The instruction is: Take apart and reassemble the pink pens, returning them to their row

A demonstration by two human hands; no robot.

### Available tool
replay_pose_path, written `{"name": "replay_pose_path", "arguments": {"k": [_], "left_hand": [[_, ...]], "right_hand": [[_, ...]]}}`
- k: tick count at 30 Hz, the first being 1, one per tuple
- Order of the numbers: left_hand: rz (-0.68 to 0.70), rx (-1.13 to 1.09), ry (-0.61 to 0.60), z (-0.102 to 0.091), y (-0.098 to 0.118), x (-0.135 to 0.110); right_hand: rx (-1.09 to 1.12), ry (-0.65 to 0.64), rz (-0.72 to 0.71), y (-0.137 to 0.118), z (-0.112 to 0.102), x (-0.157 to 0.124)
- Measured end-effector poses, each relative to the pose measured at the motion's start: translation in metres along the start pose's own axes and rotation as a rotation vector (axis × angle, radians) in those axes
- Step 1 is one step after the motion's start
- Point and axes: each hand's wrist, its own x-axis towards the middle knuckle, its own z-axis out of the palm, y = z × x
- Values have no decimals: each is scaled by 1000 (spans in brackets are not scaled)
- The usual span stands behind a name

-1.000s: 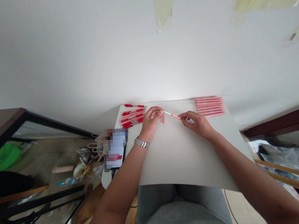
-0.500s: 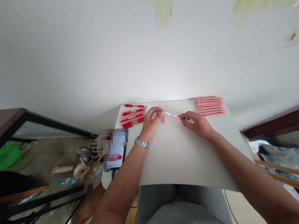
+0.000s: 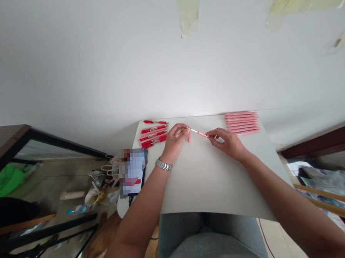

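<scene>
The left hand (image 3: 174, 141) has its fingers pinched on the white end of a slim red-and-white pen piece (image 3: 200, 133), which slants over the worktop (image 3: 210, 181) into the right hand's (image 3: 227, 142) closed fingers.

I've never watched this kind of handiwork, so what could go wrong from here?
The thin white-and-pink rod, pinched between left hand and right hand, might slip or bend. The short pink piece beside the left hand could get knocked. The phone near the left forearm might be nudged.
</scene>
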Motion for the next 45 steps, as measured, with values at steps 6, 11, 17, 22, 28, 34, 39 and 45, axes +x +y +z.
{"name": "replay_pose_path", "arguments": {"k": [6, 11, 17, 22, 28, 34, 39, 45], "left_hand": [[-4, 15, 41, 0, 2, 0], [82, 125, 125, -8, -2, 4], [159, 315, 123, -11, 1, 5], [205, 425, 101, -8, 1, 2], [280, 591, 64, -9, 1, -1], [323, 711, 18, -12, -2, -1], [306, 780, 6, -13, -3, -1], [296, 952, 4, -9, 0, -3]], "right_hand": [[-9, 10, 6, 0, -1, 1], [-10, 44, 21, 1, -2, 0], [-35, 68, 32, 1, -3, 1], [-40, 80, 37, 1, -3, 0], [-39, 86, 39, 2, -3, 0], [-41, 94, 43, 1, -3, 1], [-48, 95, 43, 1, -3, 1], [-54, 104, 32, 2, -3, 1]]}}
